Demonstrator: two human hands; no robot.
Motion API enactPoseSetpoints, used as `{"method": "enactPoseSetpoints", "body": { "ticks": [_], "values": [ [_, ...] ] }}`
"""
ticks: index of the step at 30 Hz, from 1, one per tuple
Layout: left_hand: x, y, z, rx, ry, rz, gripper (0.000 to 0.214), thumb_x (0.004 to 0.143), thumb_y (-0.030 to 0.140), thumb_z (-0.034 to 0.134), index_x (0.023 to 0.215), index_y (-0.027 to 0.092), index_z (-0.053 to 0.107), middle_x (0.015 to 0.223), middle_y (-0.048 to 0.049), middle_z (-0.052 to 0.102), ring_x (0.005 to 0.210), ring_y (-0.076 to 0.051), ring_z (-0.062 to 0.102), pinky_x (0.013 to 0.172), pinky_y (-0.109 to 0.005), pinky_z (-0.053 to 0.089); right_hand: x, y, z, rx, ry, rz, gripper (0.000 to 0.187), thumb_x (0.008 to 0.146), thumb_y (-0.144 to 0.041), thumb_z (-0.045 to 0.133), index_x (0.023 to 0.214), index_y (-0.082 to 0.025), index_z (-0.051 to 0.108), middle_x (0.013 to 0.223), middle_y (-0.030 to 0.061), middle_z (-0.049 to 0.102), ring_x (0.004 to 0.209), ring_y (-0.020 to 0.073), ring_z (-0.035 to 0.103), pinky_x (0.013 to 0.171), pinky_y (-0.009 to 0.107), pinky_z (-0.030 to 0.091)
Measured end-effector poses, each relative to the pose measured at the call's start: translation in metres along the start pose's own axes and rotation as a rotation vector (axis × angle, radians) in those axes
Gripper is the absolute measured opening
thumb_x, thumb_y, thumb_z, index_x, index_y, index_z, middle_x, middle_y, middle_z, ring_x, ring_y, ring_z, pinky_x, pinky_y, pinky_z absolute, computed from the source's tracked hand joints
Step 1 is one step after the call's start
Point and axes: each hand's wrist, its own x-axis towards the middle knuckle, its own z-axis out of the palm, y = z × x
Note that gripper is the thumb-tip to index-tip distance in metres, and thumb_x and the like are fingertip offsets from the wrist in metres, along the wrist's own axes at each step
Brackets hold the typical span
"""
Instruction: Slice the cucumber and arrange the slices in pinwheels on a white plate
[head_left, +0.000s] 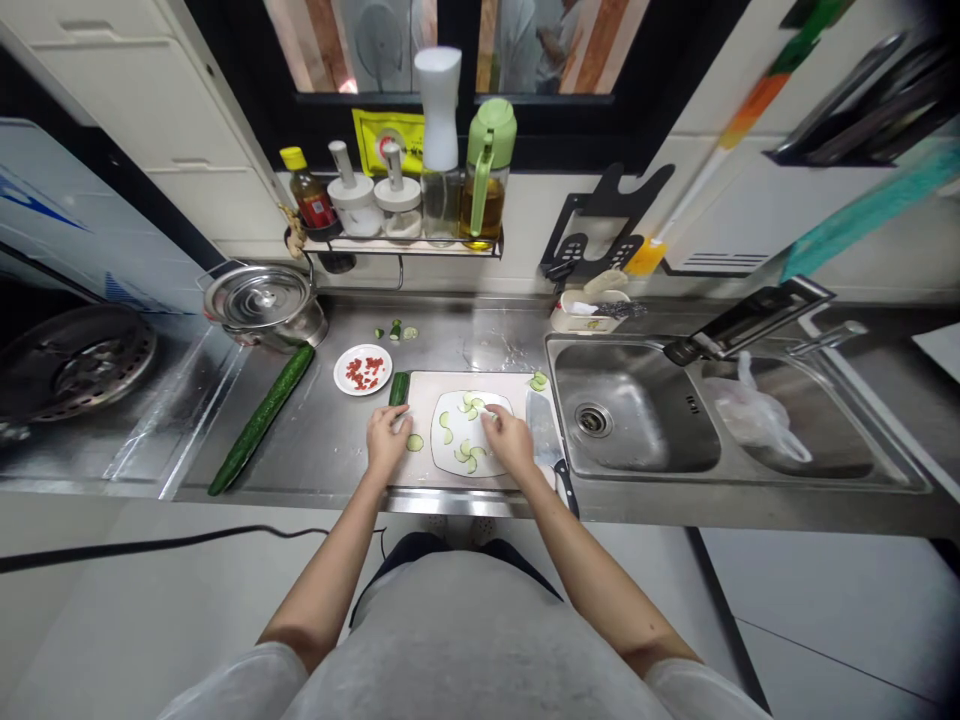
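A white plate (452,445) lies on a pale cutting board (435,392) and carries several thin cucumber slices (466,452). My right hand (508,440) rests over the plate's right edge, fingers pinched on something I cannot make out near a slice. My left hand (387,440) sits at the board's left edge, fingers curled, just beside a loose cucumber slice (414,442). A cut cucumber stub (398,388) lies at the board's upper left. A cleaver (546,436) lies along the board's right side.
A whole cucumber (261,418) lies diagonally on the steel counter at left, near a lidded pot (262,302). A small dish of red chopped pieces (363,369) stands behind the board. A double sink (637,420) is at right with a plastic bag (754,410). A condiment rack (405,240) is at the back.
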Motion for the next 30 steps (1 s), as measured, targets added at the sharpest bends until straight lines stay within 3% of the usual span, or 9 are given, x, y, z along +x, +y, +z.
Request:
{"method": "enactPoseSetpoints", "body": {
  "ticks": [6, 12, 15, 19, 22, 25, 30],
  "values": [
    [-0.024, -0.033, -0.037, 0.049, 0.102, -0.141, 0.033, 0.078, 0.038, 0.056, 0.103, 0.022, 0.070, 0.094, -0.0048, 0.062, 0.072, -0.016, 0.055, 0.077, -0.031, 0.048, -0.007, 0.063, -0.051, 0.266, 0.376, 0.081, 0.048, 0.083, -0.047, 0.043, 0.106, -0.013, 0.067, 0.058, -0.0012, 0.052, 0.056, 0.0146, 0.048, 0.057, 0.024, 0.037],
    [-0.038, -0.043, -0.039, 0.127, 0.035, -0.157, 0.032, 0.078, 0.039, 0.054, 0.101, 0.022, 0.070, 0.088, -0.0043, 0.061, 0.067, -0.016, 0.053, 0.074, -0.031, 0.047, -0.023, 0.093, -0.059, 0.271, 0.439, 0.138, 0.049, 0.080, -0.047, 0.045, 0.101, -0.010, 0.069, 0.058, 0.0003, 0.054, 0.054, 0.0141, 0.046, 0.057, 0.025, 0.038],
    [-0.042, -0.034, -0.035, 0.181, -0.007, -0.128, 0.031, 0.080, 0.035, 0.053, 0.103, 0.023, 0.070, 0.091, -0.0051, 0.060, 0.072, -0.017, 0.055, 0.076, -0.032, 0.045, -0.034, 0.089, -0.049, 0.161, 0.343, 0.120, 0.046, 0.084, -0.043, 0.042, 0.106, -0.013, 0.069, 0.063, 0.0029, 0.061, 0.059, 0.0163, 0.052, 0.060, 0.025, 0.039],
    [-0.055, -0.006, -0.021, 0.257, -0.103, 0.034, 0.028, 0.082, 0.031, 0.054, 0.104, 0.025, 0.070, 0.100, -0.0072, 0.062, 0.094, -0.023, 0.056, 0.086, -0.036, 0.041, -0.049, 0.062, -0.026, -0.070, 0.025, -0.035, 0.037, 0.089, -0.033, 0.041, 0.113, -0.024, 0.068, 0.090, 0.0055, 0.072, 0.081, 0.0195, 0.062, 0.069, 0.026, 0.041],
    [-0.066, 0.013, -0.009, 0.288, -0.238, 0.176, 0.026, 0.083, 0.031, 0.054, 0.104, 0.028, 0.070, 0.104, -0.0067, 0.061, 0.099, -0.024, 0.055, 0.088, -0.037, 0.039, -0.055, 0.039, -0.008, -0.255, -0.177, -0.177, 0.038, 0.091, -0.027, 0.041, 0.121, -0.029, 0.064, 0.107, 0.0051, 0.071, 0.093, 0.0203, 0.063, 0.076, 0.027, 0.040],
    [-0.070, 0.021, -0.003, 0.308, -0.235, 0.151, 0.025, 0.085, 0.032, 0.054, 0.104, 0.028, 0.069, 0.104, -0.0066, 0.062, 0.100, -0.024, 0.054, 0.087, -0.037, 0.038, -0.055, 0.023, 0.004, -0.369, -0.274, -0.235, 0.041, 0.093, -0.027, 0.037, 0.128, -0.031, 0.058, 0.104, 0.0061, 0.071, 0.093, 0.0207, 0.063, 0.075, 0.027, 0.040],
    [-0.064, 0.011, -0.009, 0.355, -0.183, 0.000, 0.027, 0.085, 0.032, 0.053, 0.107, 0.027, 0.069, 0.105, -0.0069, 0.062, 0.100, -0.025, 0.055, 0.086, -0.037, 0.037, -0.052, 0.017, 0.010, -0.431, -0.350, -0.269, 0.045, 0.096, -0.029, 0.030, 0.134, -0.031, 0.053, 0.105, 0.0068, 0.070, 0.092, 0.0198, 0.063, 0.073, 0.026, 0.040]
  ]
}}
